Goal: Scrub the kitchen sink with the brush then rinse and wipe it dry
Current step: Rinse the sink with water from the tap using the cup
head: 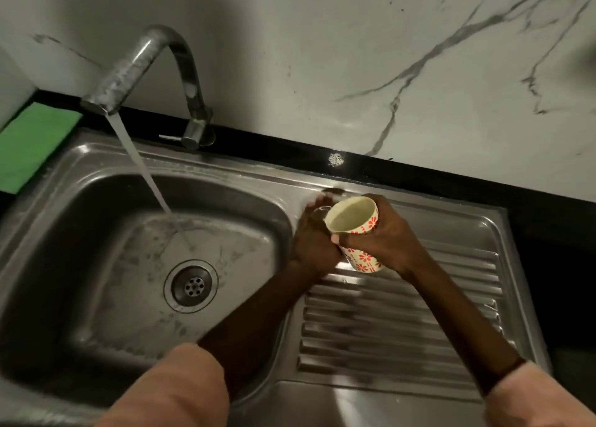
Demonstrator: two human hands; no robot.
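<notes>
At the far left a green sponge (32,146) lies on the black tabletop (451,181), touching the sink's rim. Beside it the tap (142,62) runs a steady stream into the steel sink (80,233), landing above the drain (191,285) on a floor with grey, soapy-looking residue. No brush is in view.

Further right, the left hand (314,236) is on the near end of the draining board (403,323), next to the basin edge. It is blurred by motion, so whether its fingers are flat, curled or rubbing the metal cannot be told. The right hand (383,236) has its fingers and thumb clamped round a cream cup (356,233) with red flowers, tilted mouth-up above the board's top.

Risks from here: the cup is wet and held one-handed over hard steel, so a slip would likely chip it. Poured carelessly, its water could run off the board onto the tabletop. The open tap may splash residue back over rinsed metal.

The ribbed board looks slick. Behind it stands a marble-veined wall (387,55); the room is dim, lit from above.
</notes>
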